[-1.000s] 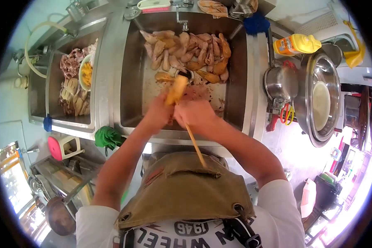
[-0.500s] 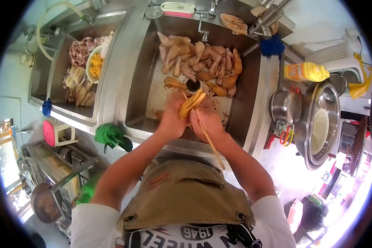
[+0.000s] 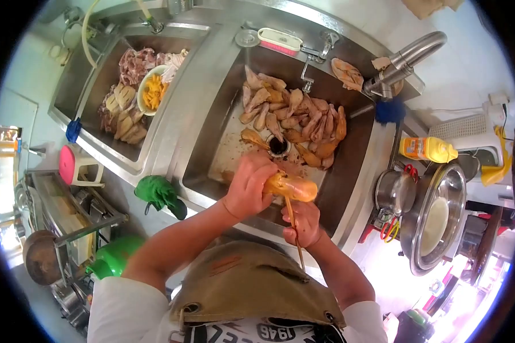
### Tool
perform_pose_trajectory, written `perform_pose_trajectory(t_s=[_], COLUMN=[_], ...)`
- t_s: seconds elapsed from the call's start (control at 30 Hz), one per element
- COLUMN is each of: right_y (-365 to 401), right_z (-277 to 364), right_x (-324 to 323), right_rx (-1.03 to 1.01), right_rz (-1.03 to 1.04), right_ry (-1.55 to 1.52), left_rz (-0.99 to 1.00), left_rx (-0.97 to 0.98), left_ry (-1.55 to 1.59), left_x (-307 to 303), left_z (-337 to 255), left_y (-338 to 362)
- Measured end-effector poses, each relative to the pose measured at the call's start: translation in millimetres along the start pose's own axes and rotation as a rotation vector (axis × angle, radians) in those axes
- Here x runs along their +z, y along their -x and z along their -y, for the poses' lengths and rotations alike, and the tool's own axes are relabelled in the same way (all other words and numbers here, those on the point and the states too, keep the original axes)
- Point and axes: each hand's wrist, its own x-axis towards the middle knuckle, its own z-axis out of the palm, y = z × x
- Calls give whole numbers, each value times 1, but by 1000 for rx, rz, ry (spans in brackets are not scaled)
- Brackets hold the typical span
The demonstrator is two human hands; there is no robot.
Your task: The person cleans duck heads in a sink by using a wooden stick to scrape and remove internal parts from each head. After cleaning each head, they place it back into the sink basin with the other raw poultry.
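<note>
Over the front part of the right-hand sink [image 3: 212, 166], my left hand [image 3: 248, 186] grips a yellowish duck-like piece of meat [image 3: 292, 187] by its left end. My right hand [image 3: 304, 222], just below and to the right, is closed round a thin wooden stick [image 3: 293, 220]. The stick's upper end meets the underside of the piece; whether it goes in is hard to tell. Behind my hands, several similar pieces of meat [image 3: 312, 123] lie heaped in the sink, around and behind the round drain [image 3: 278, 146].
The left sink holds raw meat [image 3: 136, 67] and a bowl with yellow pieces [image 3: 153, 93]. A green glove [image 3: 157, 192] hangs on the front edge. At right stand a yellow bottle [image 3: 426, 149], a pot [image 3: 396, 191] and a large steel basin [image 3: 420, 251]. A faucet [image 3: 409, 63] rises behind.
The view has shifted, so the sinks appear further right. My hands have moved apart, and the held piece now points to the right, with the stick more upright below it.
</note>
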Motion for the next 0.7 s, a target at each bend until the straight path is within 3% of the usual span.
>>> perform_pose_trajectory(t_s=[0.1, 0.27, 0.37, 0.47, 0.57, 0.63, 0.67, 0.7], right_y=[-8, -12, -17, -20, -19, -32, -33, -32], right_z=[0, 5, 7, 7, 15, 28, 32, 33], right_x=[-1, -7, -10, -12, -4, -14, -17, -19], right_rx=[-131, -141, -13, 337, 644, 630, 617, 597], right_rz=[-75, -69, -66, 45, -100, -126, -133, -136], right_ry=[3, 34, 15, -121, -196, -223, -215, -206], left_rz=[3, -31, 113, 180, 266, 374, 346, 305], left_rx=[50, 83, -174, -698, -1141, -900, -870, -1153], left_ry=[46, 136, 59, 133, 379, 387, 471, 654], left_x=[-2, -2, -3, 15, 17, 17, 19, 16], left_z=[0, -3, -15, -18, -14, 0, 6, -5], left_y=[-5, -8, -10, -2, -9, 8, 13, -5])
